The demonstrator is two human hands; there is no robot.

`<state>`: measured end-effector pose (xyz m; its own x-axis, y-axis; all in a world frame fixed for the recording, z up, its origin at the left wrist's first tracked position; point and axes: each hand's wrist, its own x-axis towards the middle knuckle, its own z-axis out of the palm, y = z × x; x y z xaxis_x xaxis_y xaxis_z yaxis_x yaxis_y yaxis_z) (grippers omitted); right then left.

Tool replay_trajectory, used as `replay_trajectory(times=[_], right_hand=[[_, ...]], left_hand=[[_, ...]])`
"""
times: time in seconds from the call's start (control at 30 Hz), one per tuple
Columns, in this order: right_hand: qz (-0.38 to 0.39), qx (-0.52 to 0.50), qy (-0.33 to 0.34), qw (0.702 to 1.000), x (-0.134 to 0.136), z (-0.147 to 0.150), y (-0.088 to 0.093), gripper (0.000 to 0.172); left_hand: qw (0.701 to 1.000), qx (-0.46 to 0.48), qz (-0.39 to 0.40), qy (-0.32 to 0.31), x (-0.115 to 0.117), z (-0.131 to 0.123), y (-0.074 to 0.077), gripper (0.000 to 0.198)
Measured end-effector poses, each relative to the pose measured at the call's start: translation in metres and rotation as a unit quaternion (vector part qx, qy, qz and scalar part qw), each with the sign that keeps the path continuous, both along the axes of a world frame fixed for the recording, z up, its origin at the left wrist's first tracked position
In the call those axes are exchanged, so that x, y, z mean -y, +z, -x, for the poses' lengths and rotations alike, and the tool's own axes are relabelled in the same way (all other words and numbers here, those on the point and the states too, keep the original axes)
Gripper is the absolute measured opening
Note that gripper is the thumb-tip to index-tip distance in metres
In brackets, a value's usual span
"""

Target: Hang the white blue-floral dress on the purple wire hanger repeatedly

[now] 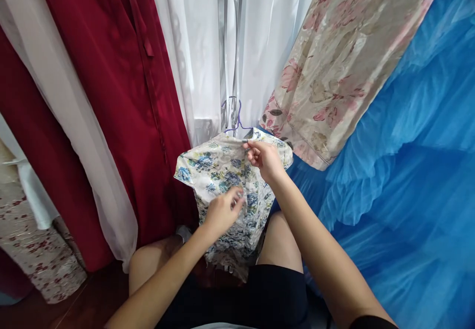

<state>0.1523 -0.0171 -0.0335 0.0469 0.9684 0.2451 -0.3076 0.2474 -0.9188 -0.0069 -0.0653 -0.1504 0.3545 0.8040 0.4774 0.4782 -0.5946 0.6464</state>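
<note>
fingers (257, 145) on floral garment (230, 176), purple hanger (239, 120)

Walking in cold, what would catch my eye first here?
Probably the vivid blue ruffled fabric filling the right side, against the deep red cloth hanging at left. Next, perhaps, the blue-flowered top on a purple hanger in the middle, with the right hand at its neckline and the left hand, blurred, lower in front.

Your blurred left hand (223, 212) perhaps touches the floral garment (230, 175), which hides the bottom of the purple hanger (239, 119); your view's right edge crops the blue tulle (408, 195).
</note>
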Motion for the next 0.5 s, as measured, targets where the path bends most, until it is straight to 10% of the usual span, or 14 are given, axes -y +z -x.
replay_trajectory(times=[0.23,0.5], right_hand=[[-0.044,0.041,-0.006,0.998,0.008,0.008,-0.018,0.022],[-0.119,0.188,-0.105,0.969,0.001,0.021,-0.074,0.025]], left_hand=[[0.986,0.079,-0.15,-0.007,-0.051,0.004,0.098,0.02],[0.93,0.307,-0.183,0.085,-0.069,0.041,0.12,0.016]])
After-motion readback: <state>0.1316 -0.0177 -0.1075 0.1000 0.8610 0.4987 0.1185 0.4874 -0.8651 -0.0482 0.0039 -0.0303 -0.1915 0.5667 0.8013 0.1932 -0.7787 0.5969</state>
